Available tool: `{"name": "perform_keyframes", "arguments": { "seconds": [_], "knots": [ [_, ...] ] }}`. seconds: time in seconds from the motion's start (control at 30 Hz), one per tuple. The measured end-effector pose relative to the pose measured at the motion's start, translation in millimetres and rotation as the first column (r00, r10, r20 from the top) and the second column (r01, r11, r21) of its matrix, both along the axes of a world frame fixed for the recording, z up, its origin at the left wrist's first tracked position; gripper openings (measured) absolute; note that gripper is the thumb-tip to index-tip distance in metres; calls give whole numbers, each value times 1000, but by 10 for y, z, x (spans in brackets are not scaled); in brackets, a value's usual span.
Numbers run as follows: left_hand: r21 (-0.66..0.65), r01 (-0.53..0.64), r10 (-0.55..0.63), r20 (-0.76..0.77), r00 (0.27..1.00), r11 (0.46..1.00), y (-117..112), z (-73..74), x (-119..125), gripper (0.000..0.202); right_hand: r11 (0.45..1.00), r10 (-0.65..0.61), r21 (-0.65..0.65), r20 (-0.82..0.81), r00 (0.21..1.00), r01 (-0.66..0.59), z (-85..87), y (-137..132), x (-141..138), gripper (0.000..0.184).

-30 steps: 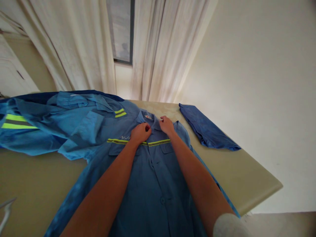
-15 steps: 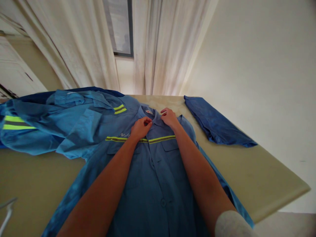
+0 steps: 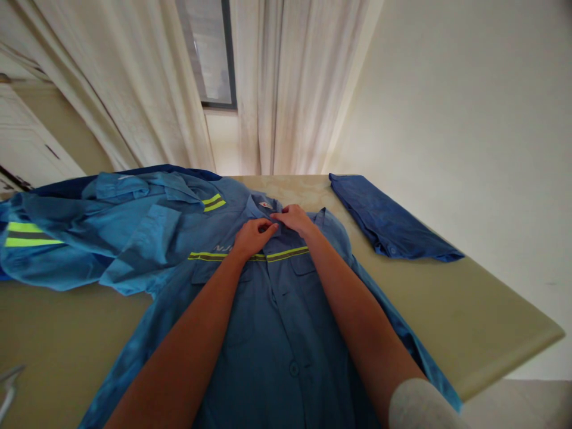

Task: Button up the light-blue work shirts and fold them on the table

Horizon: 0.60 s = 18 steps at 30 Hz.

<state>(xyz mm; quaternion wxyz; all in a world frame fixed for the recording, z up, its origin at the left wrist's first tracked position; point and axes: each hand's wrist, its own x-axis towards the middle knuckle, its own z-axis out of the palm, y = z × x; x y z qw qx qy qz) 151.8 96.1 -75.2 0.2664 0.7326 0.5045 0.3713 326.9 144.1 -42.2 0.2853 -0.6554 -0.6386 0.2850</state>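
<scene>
Basically, blue jacket (image 3: 268,333) lies face-up on the tabletop (image 3: 473,310), collar (image 3: 252,205) end away from the person, both hands up at the neck. Left hand (image 3: 254,237) is curled, thumb and fingertips nearly together at the collar front. Right hand (image 3: 297,219) is half open, index finger stretched toward the same spot. Fingertips sit almost tip to tip — can't tell if either hand actually pinches cloth, fingers hide it.

Just beyond the fingers: pale neck label (image 3: 265,204). Just below: reflective strip (image 3: 286,254) across the chest. Farther down the front, a button (image 3: 294,368) sits beside its slit and looks undone.

Failure modes, my read: front edges could end up offset if the hands work only the neck while the lower front lies loose. Collar could bunch if one side gets pulled harder. Forearms lie over both chest sides, so elbow drag could wrinkle the panels.

Left of the jacket, rumpled blue garments (image 3: 129,229) with yellow bands crowd the shoulder — any tug there could snag and skew things. Right side, a folded dark-blue garment (image 3: 388,220) lies apart, low risk. White hanger-like piece (image 3: 9,387), lower left, mostly cut off. Curtains (image 3: 308,89) behind.
</scene>
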Motion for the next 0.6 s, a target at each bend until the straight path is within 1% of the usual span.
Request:
{"name": "perform_keyframes", "arguments": {
  "seconds": [0.03,0.07,0.1,0.17,0.23,0.3,0.4,0.5,0.6],
  "knots": [
    [-3,-4,4,-8,1000,1000,-9,10,1,39,1000,0,25,37,999,-1,-7,1,-6,25],
    [-7,-11,11,-15,1000,1000,-15,18,2,38,999,-4,50,40,999,2,-13,4,-9,20],
    [-10,-21,20,-23,1000,1000,-19,26,3,37,998,-12,68,5,1000,12,-16,8,-11,15],
    [-17,-37,36,-45,998,999,-23,39,4,38,996,-40,67,-150,988,51,-9,14,-14,8],
    [-26,-44,41,-75,996,999,-27,50,6,40,995,-97,-3,-346,933,103,17,12,-19,3],
    [-29,-44,40,-113,993,999,-32,59,7,40,986,-162,-115,-510,845,120,57,0,-25,5],
    [-24,-45,41,-148,988,999,-42,70,9,39,969,-229,-220,-643,731,111,110,-25,-26,16],
    [-29,-57,52,-155,987,998,-53,86,11,38,964,-256,-239,-693,674,119,133,-38,-27,25],
    [-50,-64,56,-155,986,997,-62,109,13,38,964,-254,-242,-713,653,111,131,-32,-40,30]
  ]
}}
